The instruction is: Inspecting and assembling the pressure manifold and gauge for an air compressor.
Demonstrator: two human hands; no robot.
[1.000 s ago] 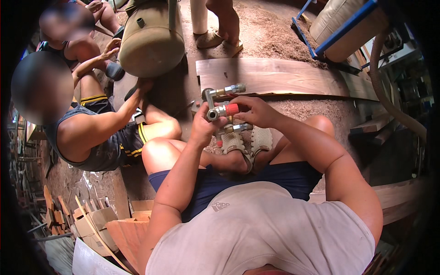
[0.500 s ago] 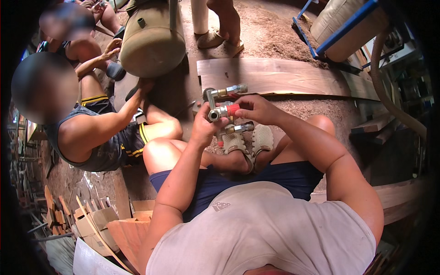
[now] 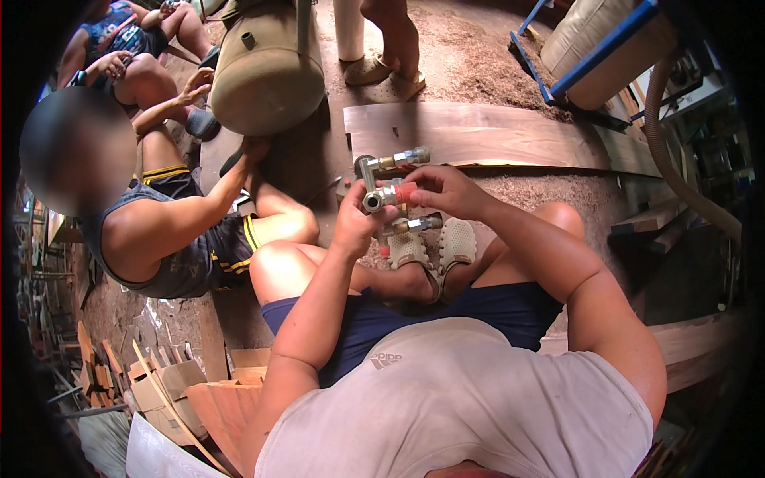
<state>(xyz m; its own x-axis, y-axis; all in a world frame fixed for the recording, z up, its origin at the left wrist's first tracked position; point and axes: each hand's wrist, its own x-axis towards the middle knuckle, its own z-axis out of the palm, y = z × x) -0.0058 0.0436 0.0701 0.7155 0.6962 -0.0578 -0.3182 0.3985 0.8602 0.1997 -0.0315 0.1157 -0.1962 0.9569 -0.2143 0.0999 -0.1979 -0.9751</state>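
Both hands on a metal fitting above my shoes

My left hand is closed around a metal pipe fitting, thumb across its near side, with one round open end facing up toward me. My right hand comes in from the other side, its thumb and finger pinched on the red knob that sticks out to the right. The fitting is up in front of my bent knees, above my cream shoes. A silver and brass connector points right from its upper end; another connector shows lower down, near my left fingertips, though my hand hides how it joins.

Beyond my hands a wide wooden plank lies across the floor, with wood shavings scattered past it. To my left a co-worker in a grey sleeveless top sits low beside a big rounded tank, one hand near its side and the other down below it. Farther up, another person in a blue top sits too. A ribbed hose curves down on my right, and cardboard leans among wood scraps at lower left.
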